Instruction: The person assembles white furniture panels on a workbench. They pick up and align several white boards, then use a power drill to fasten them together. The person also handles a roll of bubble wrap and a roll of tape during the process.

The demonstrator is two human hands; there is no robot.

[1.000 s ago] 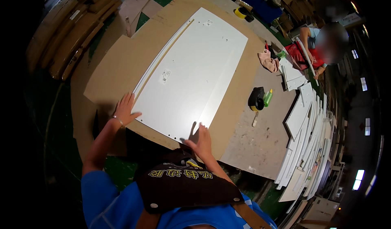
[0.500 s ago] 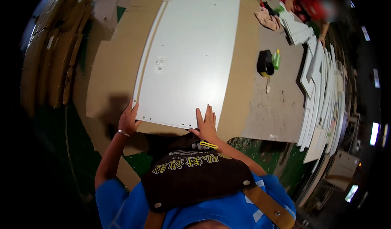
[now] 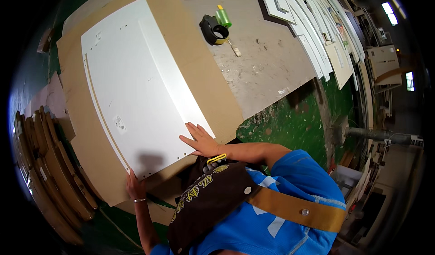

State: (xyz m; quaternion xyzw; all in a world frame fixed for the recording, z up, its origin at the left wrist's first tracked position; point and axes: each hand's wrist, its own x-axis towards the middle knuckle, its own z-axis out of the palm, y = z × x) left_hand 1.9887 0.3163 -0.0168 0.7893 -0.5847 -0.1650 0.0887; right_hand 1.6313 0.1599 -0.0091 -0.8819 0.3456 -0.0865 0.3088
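Observation:
A large white panel (image 3: 136, 82) lies flat on brown cardboard, with a long groove along its left side, small holes near its ends and a printed label (image 3: 119, 124). My right hand (image 3: 201, 141) rests on the panel's near right corner, fingers spread and pointing away, palm at the near edge. At the near left corner my left hand (image 3: 136, 187) touches the panel, its fingers stretched along the edge and the thumb apart. A yellow-trimmed grey item (image 3: 216, 161) sticks out at the top of my dark apron.
Brown cardboard (image 3: 190, 73) covers the worktable. To its right are a black tape dispenser (image 3: 210, 31), a green roll (image 3: 223, 17) and a small brush-like tool (image 3: 234, 48). White boards (image 3: 303, 42) are stacked far right; wrapped brown boards (image 3: 54, 173) stand at left.
The view has swung right, so the panel now appears slanted to the left. Both hands stay at the panel's near corners. The other person has left the view.

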